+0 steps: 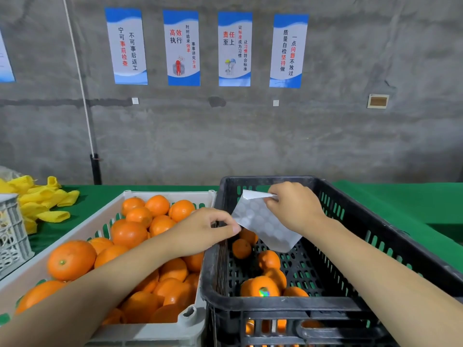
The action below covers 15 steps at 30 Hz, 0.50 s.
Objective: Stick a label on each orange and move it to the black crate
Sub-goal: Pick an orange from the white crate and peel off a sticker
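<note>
Hanging over black crate (265,303), label sheet (265,222) pinched betw. right hand (297,209) (top) & left hand (200,230) (edge).

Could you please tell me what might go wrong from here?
The left hand pinches at the edge of the label sheet that the right hand holds over the black crate: a peeled label could drop among the oranges inside. The sheet hangs bent, so a label may crease or stick to itself.

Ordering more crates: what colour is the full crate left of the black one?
The left crate is light grey; head view.
</note>
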Available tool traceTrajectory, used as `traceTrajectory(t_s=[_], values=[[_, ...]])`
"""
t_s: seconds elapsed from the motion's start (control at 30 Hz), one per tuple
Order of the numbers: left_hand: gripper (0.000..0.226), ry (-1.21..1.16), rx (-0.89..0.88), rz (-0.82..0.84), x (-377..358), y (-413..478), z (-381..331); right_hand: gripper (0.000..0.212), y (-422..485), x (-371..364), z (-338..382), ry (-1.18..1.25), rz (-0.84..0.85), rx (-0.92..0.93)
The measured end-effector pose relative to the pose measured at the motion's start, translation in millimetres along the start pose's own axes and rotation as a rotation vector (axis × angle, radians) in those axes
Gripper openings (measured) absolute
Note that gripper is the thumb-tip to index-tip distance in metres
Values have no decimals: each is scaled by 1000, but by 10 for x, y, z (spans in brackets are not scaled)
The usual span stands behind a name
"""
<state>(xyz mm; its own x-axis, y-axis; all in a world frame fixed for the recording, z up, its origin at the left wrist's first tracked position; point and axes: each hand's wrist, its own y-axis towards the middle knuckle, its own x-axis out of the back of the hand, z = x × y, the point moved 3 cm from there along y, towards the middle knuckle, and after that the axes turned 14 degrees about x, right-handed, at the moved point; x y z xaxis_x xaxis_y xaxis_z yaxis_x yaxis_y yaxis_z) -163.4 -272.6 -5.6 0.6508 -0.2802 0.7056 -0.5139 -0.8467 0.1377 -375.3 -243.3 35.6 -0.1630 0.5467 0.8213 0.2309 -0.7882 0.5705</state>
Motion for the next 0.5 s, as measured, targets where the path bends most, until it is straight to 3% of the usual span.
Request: traceTrajectory(t_s=[0.17, 0.27, 0.37, 0.47, 0.5], values=[[30, -65, 7, -277, 153, 71, 95, 36, -6, -38, -33, 83, 69, -44], [46, 103, 121, -448, 398, 110, 300, 36, -18, -79, -51, 126, 101, -58], [55, 419, 321, -391, 530, 88, 585, 19, -13, -85, -43, 127, 85, -29], [31, 668, 426, -275, 507, 84, 754, 19, -8, -35, -16, 109, 30, -12], [32, 690, 442, -260, 495, 87, 773, 19, -7, -24, -13, 107, 19, -15]])
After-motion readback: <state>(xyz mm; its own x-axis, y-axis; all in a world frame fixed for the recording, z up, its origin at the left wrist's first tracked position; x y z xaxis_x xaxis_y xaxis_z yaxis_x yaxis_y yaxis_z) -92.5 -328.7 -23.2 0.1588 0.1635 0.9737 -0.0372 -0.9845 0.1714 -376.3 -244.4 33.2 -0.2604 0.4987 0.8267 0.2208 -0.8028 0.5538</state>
